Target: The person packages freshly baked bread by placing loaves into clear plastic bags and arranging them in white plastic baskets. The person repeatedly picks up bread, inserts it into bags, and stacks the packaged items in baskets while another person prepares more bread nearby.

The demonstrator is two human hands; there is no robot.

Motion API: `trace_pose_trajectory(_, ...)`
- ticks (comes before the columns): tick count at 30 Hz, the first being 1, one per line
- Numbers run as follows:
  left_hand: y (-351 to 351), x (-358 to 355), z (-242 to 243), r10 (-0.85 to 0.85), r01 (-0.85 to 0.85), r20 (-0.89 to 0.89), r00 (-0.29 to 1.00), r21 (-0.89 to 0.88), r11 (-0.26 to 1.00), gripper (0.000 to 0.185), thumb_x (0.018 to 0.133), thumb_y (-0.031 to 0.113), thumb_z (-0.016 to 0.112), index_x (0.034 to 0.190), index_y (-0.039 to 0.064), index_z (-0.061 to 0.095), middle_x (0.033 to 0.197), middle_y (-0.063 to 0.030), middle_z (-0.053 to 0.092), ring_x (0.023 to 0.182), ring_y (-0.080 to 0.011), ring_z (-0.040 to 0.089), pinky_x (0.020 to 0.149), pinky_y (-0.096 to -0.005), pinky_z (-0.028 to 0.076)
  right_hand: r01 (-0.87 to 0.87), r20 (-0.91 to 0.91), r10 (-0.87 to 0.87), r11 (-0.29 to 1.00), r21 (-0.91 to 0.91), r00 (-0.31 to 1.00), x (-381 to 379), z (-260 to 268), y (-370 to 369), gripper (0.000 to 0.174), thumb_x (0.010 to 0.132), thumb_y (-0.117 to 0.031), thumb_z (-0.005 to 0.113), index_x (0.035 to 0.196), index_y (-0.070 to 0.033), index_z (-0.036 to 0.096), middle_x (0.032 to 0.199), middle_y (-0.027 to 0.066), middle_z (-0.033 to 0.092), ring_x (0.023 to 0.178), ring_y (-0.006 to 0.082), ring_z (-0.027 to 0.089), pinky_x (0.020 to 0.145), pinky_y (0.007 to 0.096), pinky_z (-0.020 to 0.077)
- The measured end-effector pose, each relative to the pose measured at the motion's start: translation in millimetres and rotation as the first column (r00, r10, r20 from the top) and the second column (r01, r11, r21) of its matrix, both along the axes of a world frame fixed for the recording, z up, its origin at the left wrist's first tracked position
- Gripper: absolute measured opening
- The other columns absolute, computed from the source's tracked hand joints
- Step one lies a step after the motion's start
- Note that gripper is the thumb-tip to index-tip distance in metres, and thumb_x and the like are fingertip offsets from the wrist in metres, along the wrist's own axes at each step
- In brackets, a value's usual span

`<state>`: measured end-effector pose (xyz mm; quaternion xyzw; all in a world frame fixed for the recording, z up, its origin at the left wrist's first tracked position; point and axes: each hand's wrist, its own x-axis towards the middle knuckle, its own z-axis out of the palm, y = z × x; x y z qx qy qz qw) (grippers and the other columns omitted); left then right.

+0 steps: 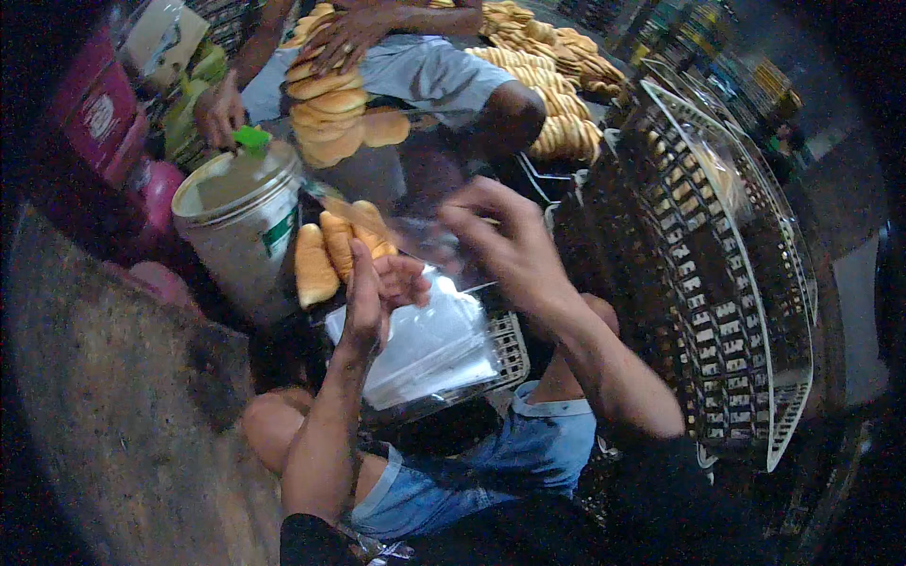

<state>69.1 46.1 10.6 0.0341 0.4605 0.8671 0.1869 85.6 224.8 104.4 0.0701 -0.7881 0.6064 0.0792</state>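
Note:
Two or three elongated bread rolls (316, 265) lie side by side just beyond my left hand (374, 293). Its thumb stands up against the nearest rolls and its fingers curl; whether it grips one is unclear. To the right, my right hand (506, 240) is raised and blurred, its fingers bent together. A blurred translucent strip runs between the rolls and that hand, and I cannot make out what it is. Below both hands lies a stack of clear plastic bags (432, 347), on top of a plastic crate (513, 347).
A white bucket (241, 233) stands at left, with a co-worker's hand (221, 110) at a green object (251, 138) on its rim. The co-worker's other hand (347, 35) rests on stacked rolls (325, 106). More bread (566, 113) lies behind. Crates (715, 297) stand at right.

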Motion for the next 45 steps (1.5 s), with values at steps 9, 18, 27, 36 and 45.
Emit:
trace_pose_trajectory(9, -33.7, -44.7, 57.9, 0.557, -0.548, -0.196, 0.807, 0.104, 0.830, 0.024, 0.092, 0.025, 0.072, 0.096, 0.003, 0.067, 0.087, -0.0052, 0.069, 0.076, -0.0118, 0.064, 0.077, -0.0306, 0.054, -0.059, 0.082, 0.119, 0.852, -0.520, 0.990, 13.4, -7.6, 1.9, 0.028, 0.102, -0.029, 0.055, 0.091, -0.003, 0.059, 0.070, 0.0071, 0.063, 0.056, 0.0120, 0.060, 0.047, 0.0243, 0.0461)
trace_pose_trajectory(18, -105.1, -67.4, 40.4, 0.947, -0.961, -0.195, 0.256, 0.057, 0.272, 0.051, 0.090, 0.036, 0.073, 0.115, -0.007, 0.060, 0.112, -0.0134, 0.066, 0.093, -0.0187, 0.064, 0.082, -0.0341, 0.054, -0.087, 0.178, -0.066, 0.677, 0.731, 0.982, -88.9, -182.6, -80.7, 0.108, 0.075, -0.050, 0.079, 0.154, -0.006, 0.020, 0.153, 0.0155, 0.039, 0.145, 0.0477, 0.022, 0.114, 0.0656, 0.0208)
trace_pose_trajectory(27, -90.8, -58.4, 23.6, 0.827, -0.868, -0.285, 0.485, -0.046, 0.494, 0.057, 0.101, 0.053, 0.047, 0.124, 0.000, 0.055, 0.111, -0.0110, 0.063, 0.092, -0.0206, 0.063, 0.082, -0.0352, 0.053, 0.009, 0.139, -0.030, 0.989, 0.145, 0.990, -74.9, -127.2, 61.9, 0.052, 0.086, -0.027, 0.076, 0.127, 0.001, 0.060, 0.116, 0.0133, 0.066, 0.105, 0.0188, 0.062, 0.090, 0.0314, 0.0499)
trace_pose_trajectory(36, -46.7, -51.2, -12.0, 0.550, -0.828, -0.623, 0.556, -0.355, 0.435, 0.061, 0.106, 0.051, 0.034, 0.109, 0.000, 0.067, 0.081, -0.0074, 0.059, 0.073, -0.0163, 0.054, 0.071, -0.0329, 0.049, 0.237, 0.210, -0.151, 0.844, -0.481, 0.966, 31.0, -6.5, 110.8, 0.057, 0.089, -0.026, 0.064, 0.137, 0.001, 0.048, 0.122, 0.0174, 0.062, 0.109, 0.0253, 0.061, 0.094, 0.0379, 0.0496)
trace_pose_trajectory(45, 7.7, 8.9, 9.1, 0.330, -0.323, -0.130, 0.935, 0.070, 0.944, 0.062, 0.102, 0.038, 0.051, 0.152, 0.014, 0.025, 0.142, -0.0118, 0.047, 0.117, -0.0282, 0.060, 0.089, -0.0475, 0.057, 0.108, 0.146, -0.086, 0.982, -0.153, 0.986, 5.1, -14.2, 12.6, 0.058, 0.093, -0.029, 0.068, 0.137, 0.002, 0.044, 0.112, 0.0140, 0.064, 0.093, 0.0169, 0.062, 0.082, 0.0292, 0.0518)
